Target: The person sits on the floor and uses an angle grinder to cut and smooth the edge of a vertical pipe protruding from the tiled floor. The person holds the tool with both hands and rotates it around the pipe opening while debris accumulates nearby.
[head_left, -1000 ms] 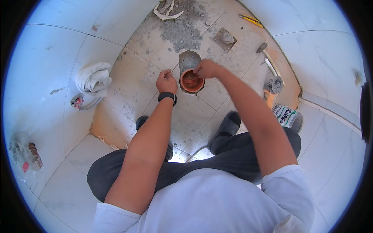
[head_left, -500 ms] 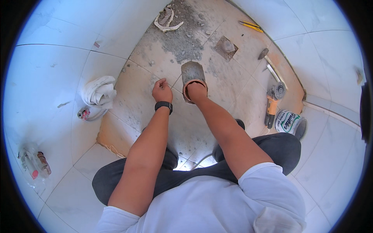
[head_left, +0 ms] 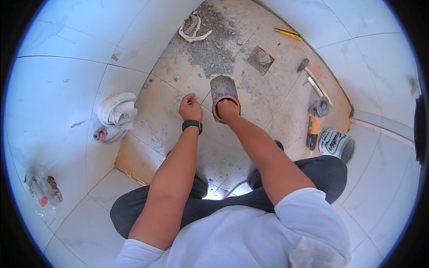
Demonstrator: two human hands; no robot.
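Note:
My right hand [head_left: 228, 110] reaches down into the round mouth of a reddish-brown pipe [head_left: 216, 110] set in a cut-out in the floor. Its fingers are hidden inside the pipe, so any object in them cannot be seen. Just left of the pipe, my left hand [head_left: 191, 108] hovers or rests over the tiles, fingers curled in, with nothing visible in it. A black watch circles that wrist. Beyond the pipe's rim, the rough grey bottom of the cut-out [head_left: 222, 85] shows.
Grey rubble [head_left: 213, 56] and a broken white ring-shaped piece [head_left: 193, 36] lie at the far end. A square recess [head_left: 261, 60] opens in the floor. Along the right are a yellow cutter [head_left: 289, 33], a hammer [head_left: 313, 77], an angle grinder [head_left: 315, 119] and a can [head_left: 333, 144]. White cloth [head_left: 117, 110] hangs left.
The whole view has shifted slightly, with the scene sitting a little lower and further right. My right hand stays in the pipe and my left hand stays curled beside it.

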